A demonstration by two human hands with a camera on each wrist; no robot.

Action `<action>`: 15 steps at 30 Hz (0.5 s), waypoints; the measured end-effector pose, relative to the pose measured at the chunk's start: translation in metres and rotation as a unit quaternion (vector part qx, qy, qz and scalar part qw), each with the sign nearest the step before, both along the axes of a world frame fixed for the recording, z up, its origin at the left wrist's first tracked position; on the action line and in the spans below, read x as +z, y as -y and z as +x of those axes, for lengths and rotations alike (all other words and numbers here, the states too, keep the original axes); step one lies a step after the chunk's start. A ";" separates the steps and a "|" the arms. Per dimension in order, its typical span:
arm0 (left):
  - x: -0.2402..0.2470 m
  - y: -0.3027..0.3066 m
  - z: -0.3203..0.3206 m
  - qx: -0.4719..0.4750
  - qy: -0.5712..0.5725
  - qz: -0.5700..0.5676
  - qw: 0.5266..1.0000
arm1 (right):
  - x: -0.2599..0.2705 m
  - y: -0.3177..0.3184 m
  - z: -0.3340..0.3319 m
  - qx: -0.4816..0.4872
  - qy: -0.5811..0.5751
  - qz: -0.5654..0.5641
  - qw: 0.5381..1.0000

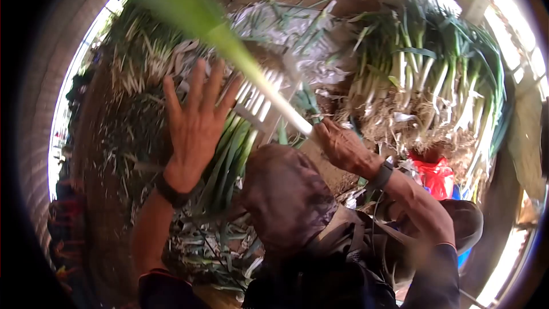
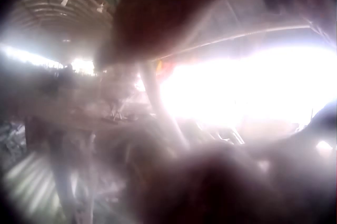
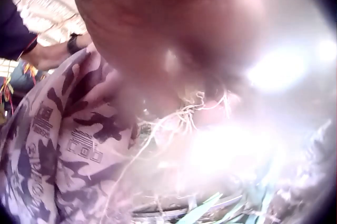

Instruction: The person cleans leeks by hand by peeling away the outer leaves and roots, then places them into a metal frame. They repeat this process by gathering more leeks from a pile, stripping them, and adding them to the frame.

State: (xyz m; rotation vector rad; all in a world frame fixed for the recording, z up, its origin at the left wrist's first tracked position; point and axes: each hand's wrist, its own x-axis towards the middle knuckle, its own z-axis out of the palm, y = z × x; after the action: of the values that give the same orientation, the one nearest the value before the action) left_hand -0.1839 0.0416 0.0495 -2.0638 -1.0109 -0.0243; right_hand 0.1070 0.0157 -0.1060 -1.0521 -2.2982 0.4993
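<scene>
In the head view my right hand (image 1: 346, 149) grips the root end of a long green onion (image 1: 260, 83). Its white stalk slants up and to the left, and its green top is blurred close to the camera. Thin roots (image 3: 184, 116) poke out below that hand in the right wrist view. My left hand (image 1: 197, 111) is raised with fingers spread, left of the stalk and apart from it. Below and beside it, a row of green onions (image 1: 234, 143) lies across a slatted rack (image 1: 250, 117). The left wrist view is mostly blur and glare.
A large heap of rooted green onions (image 1: 429, 74) stands at the right, another pile (image 1: 140, 51) at the far left. Trimmed leaves (image 1: 223, 246) litter the ground. A camouflage-clad knee (image 1: 289, 194) rises between the arms. A red plastic bag (image 1: 432, 174) lies at right, white sheeting (image 1: 263, 26) behind.
</scene>
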 end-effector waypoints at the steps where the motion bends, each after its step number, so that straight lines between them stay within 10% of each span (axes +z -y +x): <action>1: 0.006 -0.006 -0.008 0.046 -0.009 0.033 0.998 | 0.000 -0.006 -0.004 0.007 0.047 0.071 0.996; 5: 0.008 0.012 -0.057 0.218 -0.028 -0.101 0.970 | 0.003 -0.047 -0.018 -0.027 0.124 0.143 0.982; 11: -0.031 0.031 -0.114 0.237 0.098 -0.164 0.952 | 0.021 -0.118 -0.022 -0.256 -0.024 0.027 0.966; 14: -0.040 0.031 -0.115 0.246 0.175 -0.230 0.925 | -0.021 -0.130 -0.020 -0.326 -0.011 0.167 0.931; 15: -0.044 0.027 -0.118 0.260 0.200 -0.240 0.914 | -0.033 -0.128 -0.020 -0.359 0.029 -0.030 0.932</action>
State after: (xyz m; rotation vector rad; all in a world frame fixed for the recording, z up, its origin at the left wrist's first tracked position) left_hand -0.3018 0.0151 0.0055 -2.1905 -1.9613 0.0896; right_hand 0.0867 0.1433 -0.1394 -1.8340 -1.7615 0.2346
